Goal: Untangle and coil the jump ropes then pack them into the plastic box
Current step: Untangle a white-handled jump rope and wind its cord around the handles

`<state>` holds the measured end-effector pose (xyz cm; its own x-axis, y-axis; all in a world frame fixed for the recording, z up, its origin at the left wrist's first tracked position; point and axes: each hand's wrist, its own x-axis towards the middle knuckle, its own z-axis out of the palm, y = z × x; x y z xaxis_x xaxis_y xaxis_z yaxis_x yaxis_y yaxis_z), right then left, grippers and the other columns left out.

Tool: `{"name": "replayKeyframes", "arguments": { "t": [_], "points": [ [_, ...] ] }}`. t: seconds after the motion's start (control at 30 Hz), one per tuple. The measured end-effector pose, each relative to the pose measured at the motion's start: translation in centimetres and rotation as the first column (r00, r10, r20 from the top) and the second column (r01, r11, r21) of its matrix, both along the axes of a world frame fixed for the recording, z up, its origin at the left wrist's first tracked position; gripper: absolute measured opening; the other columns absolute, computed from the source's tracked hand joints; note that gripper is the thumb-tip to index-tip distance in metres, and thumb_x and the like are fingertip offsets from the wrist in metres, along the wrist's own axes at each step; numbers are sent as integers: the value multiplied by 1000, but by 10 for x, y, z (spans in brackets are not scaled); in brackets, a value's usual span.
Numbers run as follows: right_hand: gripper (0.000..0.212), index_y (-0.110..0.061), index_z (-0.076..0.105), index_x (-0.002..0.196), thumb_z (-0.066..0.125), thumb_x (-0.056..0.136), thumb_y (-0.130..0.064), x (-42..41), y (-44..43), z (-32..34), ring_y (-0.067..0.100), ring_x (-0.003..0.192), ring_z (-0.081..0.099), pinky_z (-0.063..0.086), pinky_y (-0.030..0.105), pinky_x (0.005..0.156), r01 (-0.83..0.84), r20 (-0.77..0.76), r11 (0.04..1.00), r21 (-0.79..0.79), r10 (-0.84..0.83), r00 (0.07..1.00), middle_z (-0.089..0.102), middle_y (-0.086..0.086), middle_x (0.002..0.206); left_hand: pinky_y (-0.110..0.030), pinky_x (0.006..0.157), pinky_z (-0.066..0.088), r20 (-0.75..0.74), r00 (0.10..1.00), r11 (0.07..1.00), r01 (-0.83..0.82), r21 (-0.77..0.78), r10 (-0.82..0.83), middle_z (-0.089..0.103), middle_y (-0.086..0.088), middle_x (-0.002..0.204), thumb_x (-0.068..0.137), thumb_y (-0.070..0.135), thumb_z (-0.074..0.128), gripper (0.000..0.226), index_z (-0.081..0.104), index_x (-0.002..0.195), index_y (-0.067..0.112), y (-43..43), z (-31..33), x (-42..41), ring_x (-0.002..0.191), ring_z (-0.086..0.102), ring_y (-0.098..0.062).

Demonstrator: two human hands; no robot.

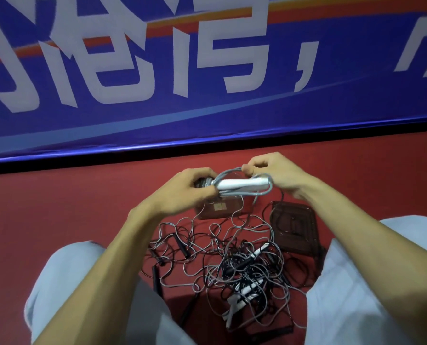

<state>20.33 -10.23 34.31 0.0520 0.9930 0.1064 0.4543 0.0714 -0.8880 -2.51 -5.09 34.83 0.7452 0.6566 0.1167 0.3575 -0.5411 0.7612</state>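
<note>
While the tangled heap of grey and black jump ropes lies nearest, we note the clear plastic box just beyond it. Above the heap's far edge, the left hand grips the paired white plastic handles and the right hand pinches the grey cord. We advise taut, even wraps.

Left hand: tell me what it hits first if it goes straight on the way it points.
The left hand points right along the white handles it grips, so it would likely meet the right hand, which pinches the grey rope at their far end; depth is uncertain.
</note>
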Motion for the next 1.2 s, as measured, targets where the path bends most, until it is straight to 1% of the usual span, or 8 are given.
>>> {"name": "replayKeyframes", "arguments": {
  "t": [0.17,0.27,0.5,0.6,0.7,0.83,1.0,1.2],
  "points": [
    [25,-5,63,84,50,99,-21,-17,-4,-3,16,57,55,47,27,57,-97,-276,989,-111,63,959,58,6,67,-24,53,40,313,940,956,-43,-290,137,70,-2,78,92,11,51,20,63,108,14,-2,3,6,62,59,-15],
    [35,-5,61,84,48,97,-35,-20,-5,3,13,51,51,43,20,47,-223,-281,960,-171,170,945,58,6,66,-30,56,31,424,875,904,-35,-427,234,65,-13,86,86,17,53,47,57,129,36,2,5,8,66,50,-26],
    [8,-10,52,100,59,95,-10,-11,-5,-7,18,57,60,54,35,61,-234,174,927,-292,293,940,55,4,76,-28,53,33,420,808,863,-200,-464,414,63,-11,71,98,16,49,18,65,106,11,4,0,12,62,51,-25],
    [7,-16,55,98,57,95,-10,-7,-2,-12,14,58,59,52,29,60,-125,466,951,-283,251,849,56,0,75,-27,49,39,345,808,853,-333,-402,478,65,-7,67,98,17,52,13,64,102,13,7,-6,13,51,52,-22],
    [16,-18,58,96,49,96,-4,-5,-3,-11,15,69,61,55,36,73,-153,527,953,-262,275,805,59,-1,76,-29,51,47,281,812,849,-425,-314,511,68,-6,72,98,21,57,8,60,104,17,11,-13,11,56,59,-22],
    [34,-21,61,108,45,90,4,-11,-10,-1,16,84,55,48,38,74,-273,732,961,38,159,663,58,-4,92,-24,50,51,150,845,858,-501,-111,513,70,-3,81,91,27,68,22,59,109,17,17,-18,7,56,66,-13],
    [59,-25,61,125,48,81,12,-18,-22,7,13,80,54,26,20,52,-383,870,904,192,23,492,57,-7,110,-34,62,56,-108,904,908,-400,126,413,66,5,73,77,23,81,29,58,95,25,14,-22,9,67,69,-18],
    [45,-20,68,105,60,75,12,-14,-19,6,19,59,49,33,27,44,-377,810,851,366,-91,580,55,-1,97,-41,64,48,-329,928,951,-74,300,176,59,8,74,65,59,56,48,60,103,30,0,-20,15,68,56,-19]
  ]
}}
